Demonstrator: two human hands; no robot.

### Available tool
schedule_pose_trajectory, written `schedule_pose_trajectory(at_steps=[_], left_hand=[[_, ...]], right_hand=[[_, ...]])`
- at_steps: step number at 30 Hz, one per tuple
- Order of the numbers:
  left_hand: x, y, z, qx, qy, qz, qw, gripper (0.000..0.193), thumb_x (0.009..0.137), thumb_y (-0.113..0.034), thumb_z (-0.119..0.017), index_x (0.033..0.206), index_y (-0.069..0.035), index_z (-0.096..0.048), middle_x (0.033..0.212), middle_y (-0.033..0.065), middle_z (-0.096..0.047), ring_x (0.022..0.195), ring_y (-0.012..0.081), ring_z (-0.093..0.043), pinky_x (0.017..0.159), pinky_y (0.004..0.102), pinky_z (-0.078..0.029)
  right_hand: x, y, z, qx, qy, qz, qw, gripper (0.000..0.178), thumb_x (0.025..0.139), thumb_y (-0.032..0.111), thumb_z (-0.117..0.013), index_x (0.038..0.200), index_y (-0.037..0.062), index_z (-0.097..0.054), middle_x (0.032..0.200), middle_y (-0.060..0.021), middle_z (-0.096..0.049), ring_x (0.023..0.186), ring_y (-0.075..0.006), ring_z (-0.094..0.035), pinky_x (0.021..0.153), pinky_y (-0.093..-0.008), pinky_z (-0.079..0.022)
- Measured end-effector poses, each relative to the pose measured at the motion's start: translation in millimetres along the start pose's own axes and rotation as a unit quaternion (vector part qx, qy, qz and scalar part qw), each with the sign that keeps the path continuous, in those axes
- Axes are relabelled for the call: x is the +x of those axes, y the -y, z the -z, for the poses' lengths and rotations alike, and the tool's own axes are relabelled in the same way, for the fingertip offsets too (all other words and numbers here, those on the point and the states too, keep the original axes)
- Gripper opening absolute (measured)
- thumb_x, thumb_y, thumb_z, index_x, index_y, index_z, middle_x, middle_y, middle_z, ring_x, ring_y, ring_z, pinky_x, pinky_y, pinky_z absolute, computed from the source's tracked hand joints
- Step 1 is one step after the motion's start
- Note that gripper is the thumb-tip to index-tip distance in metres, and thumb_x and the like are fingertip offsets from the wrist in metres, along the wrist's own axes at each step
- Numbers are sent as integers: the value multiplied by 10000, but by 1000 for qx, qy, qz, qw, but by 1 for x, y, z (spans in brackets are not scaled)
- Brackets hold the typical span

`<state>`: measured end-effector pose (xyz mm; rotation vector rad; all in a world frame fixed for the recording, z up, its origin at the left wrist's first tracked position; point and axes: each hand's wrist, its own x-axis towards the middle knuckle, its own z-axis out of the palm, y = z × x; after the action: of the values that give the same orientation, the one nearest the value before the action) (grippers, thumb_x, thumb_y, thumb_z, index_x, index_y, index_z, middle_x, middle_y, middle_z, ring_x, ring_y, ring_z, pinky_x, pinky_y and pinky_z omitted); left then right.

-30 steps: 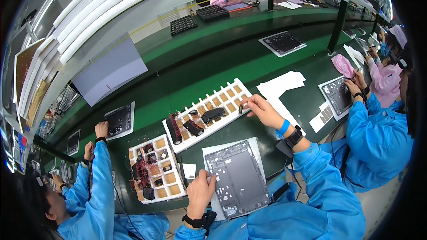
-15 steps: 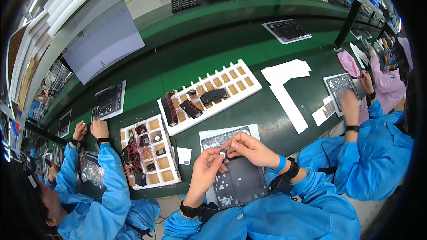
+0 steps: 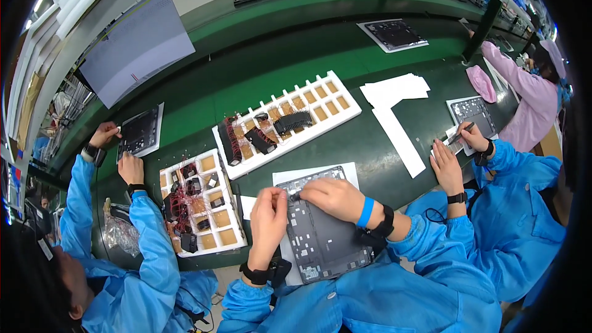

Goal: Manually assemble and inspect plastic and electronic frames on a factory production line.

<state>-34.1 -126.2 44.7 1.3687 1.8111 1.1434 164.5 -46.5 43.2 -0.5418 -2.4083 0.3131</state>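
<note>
A dark grey tablet back housing (image 3: pixel 333 234), dotted with small silver parts, lies on a white sheet (image 3: pixel 350 176) in front of me. My right hand (image 3: pixel 338 200) reaches over its upper part, fingertips pinched at a small black component (image 3: pixel 295 198) low against the housing. My left hand (image 3: pixel 269 225) is at the housing's upper left edge. Its fingers are curled and drawn together with the thumb near that component; whatever lies between them is hidden.
Two white foam trays, a long one (image 3: pixel 342 115) and a nearer one (image 3: pixel 242 242), hold black components and thin red wires. White paper strips (image 3: pixel 401 142) lie to the right. Co-workers in blue sleeves work on both sides, at the left housing (image 3: pixel 140 129) and right housing (image 3: pixel 473 116).
Both hands have moved from above the housing to its upper left part, taking the small black component down with them. The right co-worker's hands have shifted to the white label sheet.
</note>
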Motion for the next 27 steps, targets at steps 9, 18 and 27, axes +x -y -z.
schedule_pose_trajectory(at_steps=[9,18,27], left_hand=[[9,11,-4,197,-2,-172,965,212,904,-47,-698,1100,-3,-630,1035,172,-599,958,375,-617,838,449,-518],[5,23,-11,195,-24,-195,961,259,926,-54,-688,1164,12,-609,1034,181,-601,972,375,-619,844,455,-518],[-8,17,-8,248,1,-230,941,346,891,-50,-721,1237,-50,-722,1007,131,-591,884,320,-595,746,416,-511]], right_hand=[[15,-28,-12,-74,27,63,995,120,810,89,-658,927,60,-660,956,-48,-651,911,-218,-682,742,-342,-593],[22,-31,-17,-91,26,107,990,124,791,96,-658,903,42,-666,923,-47,-633,875,-206,-664,721,-323,-588],[16,-36,-17,-52,38,55,996,184,810,121,-699,982,57,-706,994,-39,-639,946,-207,-640,749,-342,-587]])
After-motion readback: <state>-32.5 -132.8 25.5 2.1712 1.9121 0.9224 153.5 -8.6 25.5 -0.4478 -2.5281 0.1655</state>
